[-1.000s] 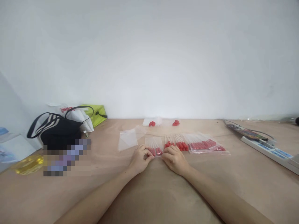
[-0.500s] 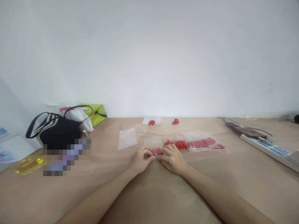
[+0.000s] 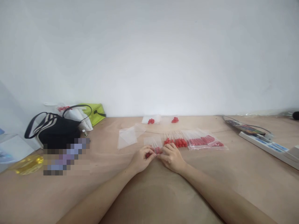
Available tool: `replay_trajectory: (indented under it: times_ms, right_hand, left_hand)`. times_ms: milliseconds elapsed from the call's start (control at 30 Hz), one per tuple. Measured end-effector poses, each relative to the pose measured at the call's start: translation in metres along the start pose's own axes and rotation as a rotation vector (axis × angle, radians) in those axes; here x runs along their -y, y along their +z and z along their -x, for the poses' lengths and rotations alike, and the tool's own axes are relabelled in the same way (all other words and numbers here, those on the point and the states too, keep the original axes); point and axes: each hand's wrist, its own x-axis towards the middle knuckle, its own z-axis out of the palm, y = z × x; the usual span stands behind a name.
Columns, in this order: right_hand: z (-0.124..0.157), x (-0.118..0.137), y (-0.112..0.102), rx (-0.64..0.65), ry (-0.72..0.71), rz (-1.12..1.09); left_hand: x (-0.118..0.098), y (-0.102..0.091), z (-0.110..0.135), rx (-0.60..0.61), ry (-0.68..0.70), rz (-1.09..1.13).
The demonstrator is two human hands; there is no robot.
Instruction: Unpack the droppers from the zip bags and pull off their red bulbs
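Note:
Between my hands lies a small clear plastic bag [image 3: 153, 141] holding several red-tipped white sticks, tips toward me. My left hand [image 3: 143, 158] pinches its near edge at the left with thumb and fingers. My right hand [image 3: 172, 158] is closed on the same near edge at the right, fingertips almost meeting the left ones. Just beyond my right hand are loose red-tipped sticks [image 3: 181, 142]. To their right, filled clear bags of red-tipped sticks [image 3: 202, 140] overlap in a row. Flat clear bags [image 3: 127, 137] lie to the left.
Near the wall are two small groups of red pieces [image 3: 151, 121], one on a whitish sheet. At the left stand a black handbag [image 3: 59, 132], a white bag [image 3: 78, 118] and a lime-green bag [image 3: 99, 112]. A power strip [image 3: 263, 146] with a phone beside it lies right.
My fingertips have drawn slightly closer together along the bag's near edge, covering more of the red tips. The view has shifted a little.

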Motion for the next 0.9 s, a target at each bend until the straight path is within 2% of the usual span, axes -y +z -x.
replay_trajectory:
  times_ms: [200, 267, 467, 567, 633, 733, 900]
  right_hand:
    - [0.000, 0.001, -0.001, 0.055, -0.018, -0.125]
    - [-0.001, 0.003, 0.000, 0.075, 0.021, -0.143]
    - [-0.003, 0.012, 0.000, 0.159, 0.106, -0.178]
    - [0.000, 0.013, -0.003, 0.191, 0.172, -0.351]
    - [0.004, 0.010, -0.009, 0.225, 0.206, -0.526]
    - [0.013, 0.004, -0.024, 0.286, 0.265, -0.697]
    - [0.026, -0.008, -0.043, 0.281, 0.424, -0.679]
  left_hand:
    - [0.004, 0.003, 0.004, 0.031, 0.053, -0.032]
    - [0.004, 0.005, 0.005, 0.025, 0.080, -0.051]
    - [0.002, 0.006, 0.005, -0.080, 0.015, -0.143]
    - [-0.001, 0.003, 0.005, -0.158, -0.007, -0.143]
    - [-0.002, 0.000, 0.006, -0.169, 0.015, -0.125]
    - [-0.003, -0.009, 0.007, -0.036, 0.131, -0.097]
    - [0.001, -0.021, 0.008, 0.267, 0.253, -0.166]
